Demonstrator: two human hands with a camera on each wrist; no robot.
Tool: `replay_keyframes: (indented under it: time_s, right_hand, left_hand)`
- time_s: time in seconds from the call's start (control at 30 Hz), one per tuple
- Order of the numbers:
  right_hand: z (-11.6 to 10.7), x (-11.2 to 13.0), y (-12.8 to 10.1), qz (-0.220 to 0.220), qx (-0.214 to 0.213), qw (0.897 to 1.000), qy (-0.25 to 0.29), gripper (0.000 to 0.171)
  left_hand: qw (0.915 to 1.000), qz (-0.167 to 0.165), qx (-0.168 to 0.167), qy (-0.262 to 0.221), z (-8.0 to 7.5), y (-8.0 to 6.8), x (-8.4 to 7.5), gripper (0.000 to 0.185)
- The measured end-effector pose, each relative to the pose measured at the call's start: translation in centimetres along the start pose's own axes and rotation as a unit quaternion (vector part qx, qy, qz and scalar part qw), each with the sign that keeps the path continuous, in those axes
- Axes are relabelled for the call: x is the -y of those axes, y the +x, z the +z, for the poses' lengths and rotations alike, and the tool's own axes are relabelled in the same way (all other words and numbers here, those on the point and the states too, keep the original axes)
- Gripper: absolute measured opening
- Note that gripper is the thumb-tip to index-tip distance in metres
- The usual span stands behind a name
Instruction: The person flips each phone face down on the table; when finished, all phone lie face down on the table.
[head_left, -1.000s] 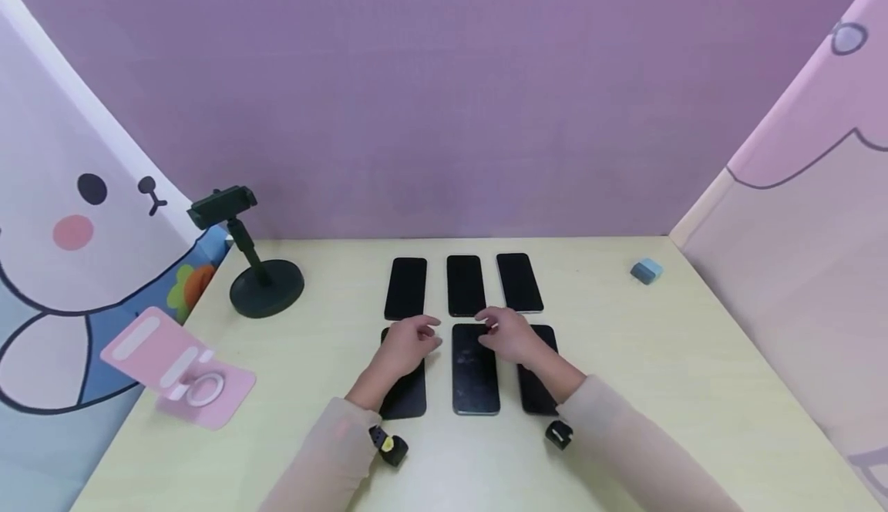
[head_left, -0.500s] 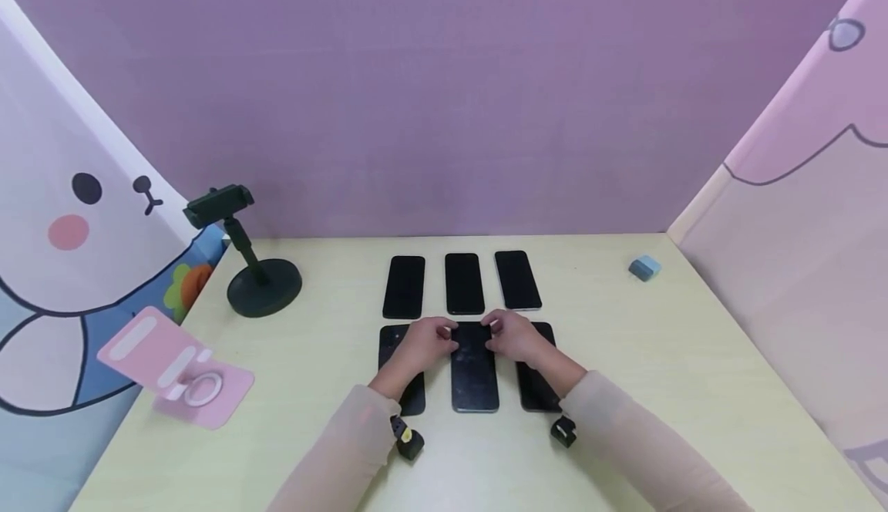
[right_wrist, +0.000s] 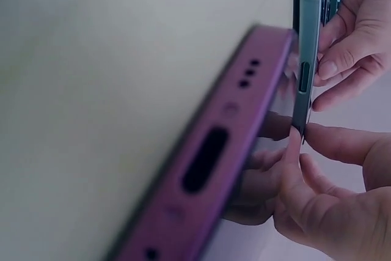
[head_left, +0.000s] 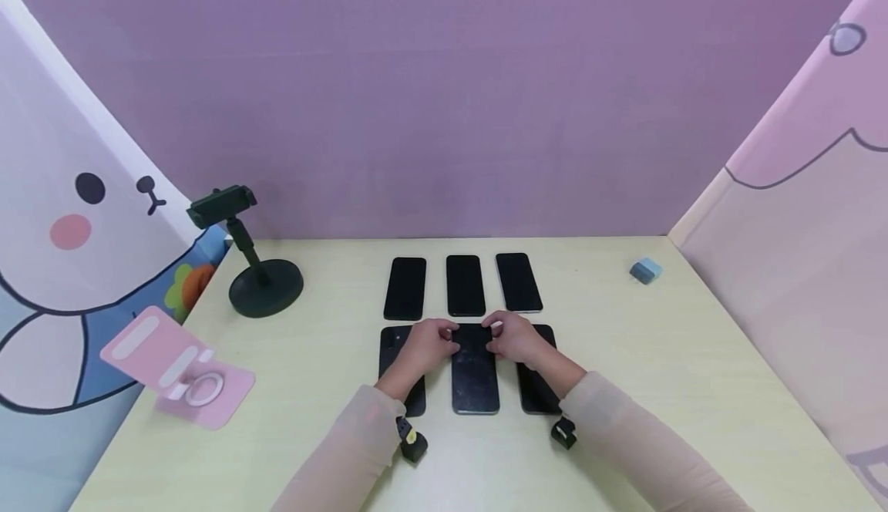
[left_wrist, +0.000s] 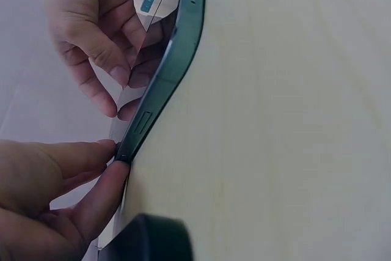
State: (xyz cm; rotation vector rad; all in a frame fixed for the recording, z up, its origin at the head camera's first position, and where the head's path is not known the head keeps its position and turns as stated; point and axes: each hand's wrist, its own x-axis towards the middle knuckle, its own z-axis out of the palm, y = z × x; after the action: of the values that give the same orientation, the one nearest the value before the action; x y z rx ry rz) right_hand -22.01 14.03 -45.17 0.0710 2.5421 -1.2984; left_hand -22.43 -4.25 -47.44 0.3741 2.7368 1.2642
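Observation:
Six dark phones lie face up in two rows on the pale table [head_left: 659,358]. Both hands meet at the far end of the middle front phone [head_left: 475,381]. My left hand [head_left: 432,342] pinches its left edge; the left wrist view shows thumb and finger [left_wrist: 107,151] closing on the phone's side [left_wrist: 165,90]. From the other side my right hand [head_left: 516,338] pinches the right edge, its fingertip [right_wrist: 299,145] against the phone's side [right_wrist: 305,59]. The front left phone [head_left: 390,342] and front right phone [head_left: 534,392] lie partly under my forearms. The front right phone's purple frame [right_wrist: 214,151] fills the right wrist view.
Three more phones [head_left: 465,284] form the back row. A black phone stand [head_left: 264,284] is at the back left, a pink ring holder [head_left: 176,365] at the left edge, a small blue block [head_left: 646,270] at the back right. Printed partitions wall in three sides.
My left hand has moved right, off the front left phone, and my right hand has moved slightly left; both now grip the far end of the middle front phone.

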Motion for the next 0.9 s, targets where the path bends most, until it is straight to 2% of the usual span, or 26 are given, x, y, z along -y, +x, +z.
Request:
replay_keyframes:
  time_s: [0.17,0.57,0.73,0.8,0.9]
  right_hand:
    - [-0.1,0.0,0.1,-0.002,0.003,1.000,0.008,0.035]
    - [-1.0,0.0,-0.2,-0.033,0.027,0.995,0.085,0.036]
    - [-1.3,0.6,-0.6,-0.061,0.028,0.991,0.119,0.037]
    - [-1.4,0.8,-0.7,-0.071,0.022,0.989,0.127,0.039]
    - [-1.4,1.0,-0.7,-0.073,0.015,0.987,0.145,0.042]
  left_hand:
    - [1.0000,-0.004,-0.006,0.003,0.0,0.0,-0.2,0.026]
    - [0.9999,0.008,-0.013,-0.005,0.2,-0.2,-0.4,0.024]
    - [0.9983,0.045,-0.035,0.012,0.5,-0.4,-0.7,0.023]
    - [0.9971,0.062,-0.043,0.010,0.7,-0.5,-0.9,0.024]
    - [0.9967,0.066,-0.045,-0.013,1.0,-0.8,-1.3,0.030]
